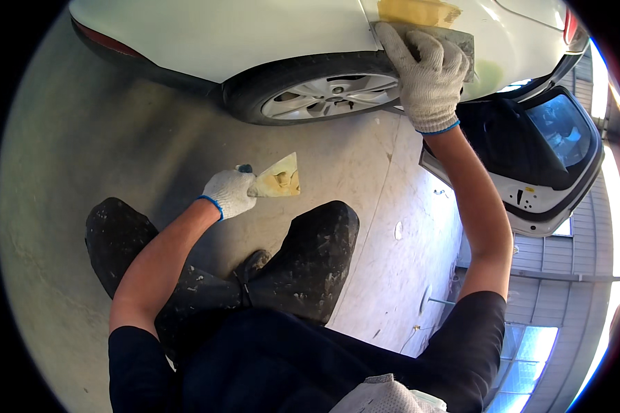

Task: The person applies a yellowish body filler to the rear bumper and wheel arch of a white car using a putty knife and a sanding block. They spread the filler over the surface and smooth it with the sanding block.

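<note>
Left hand point(231, 194) grips a scraper point(280, 173); right hand point(430, 79) grasps a flat blade point(466, 47) against the car point(289, 33); best to press evenly

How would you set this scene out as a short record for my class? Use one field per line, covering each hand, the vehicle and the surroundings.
Left hand: white-gloved, gripping a scraper with yellowish paste on its blade
Right hand: white-gloved, fingers spread over a grey plate at the car's side
Vehicle: white car, yellow patch just above the plate
Wheel: silver, dark tyre
Legs: bent, dark, pale-spotted trousers
Surroundings: pale floor; part of another vehicle at right
</note>
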Action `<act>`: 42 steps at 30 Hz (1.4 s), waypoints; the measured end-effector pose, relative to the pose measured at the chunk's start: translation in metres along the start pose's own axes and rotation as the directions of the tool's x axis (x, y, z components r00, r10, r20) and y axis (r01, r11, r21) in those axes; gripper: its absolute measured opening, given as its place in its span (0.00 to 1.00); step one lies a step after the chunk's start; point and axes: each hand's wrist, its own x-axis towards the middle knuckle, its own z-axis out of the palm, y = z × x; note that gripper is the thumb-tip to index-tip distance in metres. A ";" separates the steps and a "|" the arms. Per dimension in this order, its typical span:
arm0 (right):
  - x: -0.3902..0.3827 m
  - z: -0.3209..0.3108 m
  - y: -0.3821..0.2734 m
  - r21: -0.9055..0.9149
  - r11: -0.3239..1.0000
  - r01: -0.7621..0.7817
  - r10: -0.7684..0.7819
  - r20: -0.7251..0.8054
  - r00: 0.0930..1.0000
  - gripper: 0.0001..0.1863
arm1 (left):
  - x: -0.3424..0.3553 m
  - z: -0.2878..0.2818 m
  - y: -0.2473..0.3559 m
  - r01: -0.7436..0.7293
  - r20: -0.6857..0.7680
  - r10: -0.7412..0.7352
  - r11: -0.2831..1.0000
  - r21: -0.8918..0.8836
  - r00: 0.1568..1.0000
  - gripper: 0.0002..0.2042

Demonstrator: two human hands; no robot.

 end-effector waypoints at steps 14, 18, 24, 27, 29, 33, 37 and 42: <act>0.026 -0.015 0.011 -0.001 0.999 -0.032 0.032 -0.022 0.999 0.34 | 0.003 -0.001 -0.002 0.033 0.021 -0.032 0.999 -0.007 0.999 0.12; 0.000 0.007 0.003 0.088 0.996 -0.020 0.022 -0.013 1.000 0.37 | 0.004 0.000 0.003 0.022 0.036 -0.022 1.000 -0.006 0.999 0.12; -0.045 -0.001 0.002 0.034 0.999 -0.028 0.025 0.090 0.996 0.33 | 0.002 0.001 0.004 0.029 0.015 -0.029 1.000 -0.010 0.999 0.12; -0.028 -0.015 0.019 0.238 0.968 -0.080 0.072 0.044 0.996 0.35 | 0.004 0.000 0.002 0.024 0.044 -0.024 1.000 0.008 0.999 0.13; -0.009 -0.026 0.017 0.072 0.989 -0.125 0.125 0.005 0.992 0.37 | 0.006 0.005 -0.001 0.014 0.057 -0.015 1.000 0.021 0.998 0.13; 0.017 -0.017 0.011 -0.011 0.996 -0.094 0.094 -0.028 0.995 0.36 | 0.013 0.011 -0.002 0.014 0.064 -0.016 0.999 0.031 0.998 0.13; 0.013 -0.002 0.003 0.092 0.995 -0.034 0.040 -0.061 0.997 0.38 | 0.019 0.015 0.004 0.033 0.071 -0.035 0.999 0.030 0.997 0.13; -0.027 0.008 -0.006 0.004 1.000 -0.030 0.030 -0.024 0.999 0.36 | 0.015 0.015 0.003 0.018 0.058 -0.019 1.000 0.019 0.998 0.13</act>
